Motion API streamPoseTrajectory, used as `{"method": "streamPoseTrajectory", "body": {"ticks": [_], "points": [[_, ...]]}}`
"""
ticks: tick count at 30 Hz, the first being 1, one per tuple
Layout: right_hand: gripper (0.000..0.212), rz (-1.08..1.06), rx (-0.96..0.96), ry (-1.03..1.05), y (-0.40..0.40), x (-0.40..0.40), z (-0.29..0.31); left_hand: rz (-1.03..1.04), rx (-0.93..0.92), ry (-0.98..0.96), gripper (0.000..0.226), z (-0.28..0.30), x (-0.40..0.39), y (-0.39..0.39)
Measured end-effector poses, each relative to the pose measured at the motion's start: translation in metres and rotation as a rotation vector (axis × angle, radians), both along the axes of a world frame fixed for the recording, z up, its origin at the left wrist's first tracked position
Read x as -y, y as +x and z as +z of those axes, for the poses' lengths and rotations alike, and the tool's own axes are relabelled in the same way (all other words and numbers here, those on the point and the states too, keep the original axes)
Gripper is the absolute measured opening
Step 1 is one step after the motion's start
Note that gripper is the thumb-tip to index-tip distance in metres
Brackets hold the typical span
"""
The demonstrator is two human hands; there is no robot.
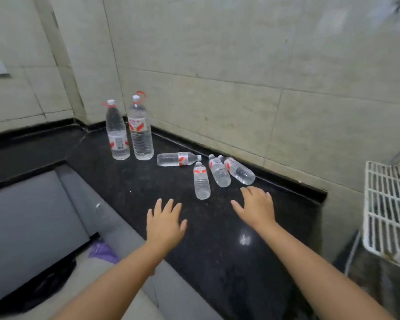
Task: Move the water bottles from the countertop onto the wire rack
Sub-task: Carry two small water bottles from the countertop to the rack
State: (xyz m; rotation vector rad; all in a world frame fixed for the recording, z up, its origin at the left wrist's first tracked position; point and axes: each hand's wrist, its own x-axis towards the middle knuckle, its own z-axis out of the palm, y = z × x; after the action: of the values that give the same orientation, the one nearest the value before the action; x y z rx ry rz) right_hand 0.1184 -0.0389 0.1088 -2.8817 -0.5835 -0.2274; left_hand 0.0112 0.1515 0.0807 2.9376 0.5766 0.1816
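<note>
Both hands, left (165,221) and right (255,207), spread flat, holding nothing, above glossy speckled black stone worktop (229,262). At 12 o'clock: six ribbed clear plastic water bottles (201,181), two upright, four lying. At 3 o'clock: white wire rack (388,211).

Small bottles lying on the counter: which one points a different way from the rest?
The small bottle nearest the tall bottles: it lies sideways along the wall, cap pointing right, while the other three lie with caps toward the wall.

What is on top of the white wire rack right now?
The visible part of the wire rack carries no bottles; its right portion runs out of frame. All six water bottles are on the black countertop.
</note>
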Motion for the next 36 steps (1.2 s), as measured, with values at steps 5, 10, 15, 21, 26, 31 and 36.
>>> {"method": "streamPoseTrajectory", "body": {"ticks": [5, 10, 15, 21, 26, 31, 36], "points": [[0.045, -0.073, -0.084, -0.032, 0.096, -0.085, -0.03, -0.051, -0.034, -0.011, 0.054, -0.015, -0.079, 0.092], [0.051, -0.183, -0.175, -0.008, 0.187, -0.136, -0.06, -0.143, -0.114, -0.102, 0.055, -0.043, -0.118, 0.19], [0.067, -0.228, -0.31, 0.039, 0.252, -0.158, -0.097, -0.223, -0.068, -0.321, 0.058, -0.079, -0.11, 0.275], [0.077, -0.209, -0.379, 0.004, 0.266, -0.149, -0.12, -0.241, -0.025, -0.601, 0.066, -0.109, -0.088, 0.33], [0.074, -0.226, -0.383, -0.101, 0.221, -0.123, -0.119, -0.204, -0.008, -0.738, 0.071, -0.116, -0.082, 0.335], [0.056, -0.349, -0.517, -0.11, 0.163, -0.09, -0.104, -0.29, -0.082, -0.72, 0.072, -0.112, -0.091, 0.314], [0.055, -0.423, -0.591, -0.195, 0.099, -0.07, -0.09, -0.461, -0.158, -0.743, 0.076, -0.107, -0.095, 0.257]]}}
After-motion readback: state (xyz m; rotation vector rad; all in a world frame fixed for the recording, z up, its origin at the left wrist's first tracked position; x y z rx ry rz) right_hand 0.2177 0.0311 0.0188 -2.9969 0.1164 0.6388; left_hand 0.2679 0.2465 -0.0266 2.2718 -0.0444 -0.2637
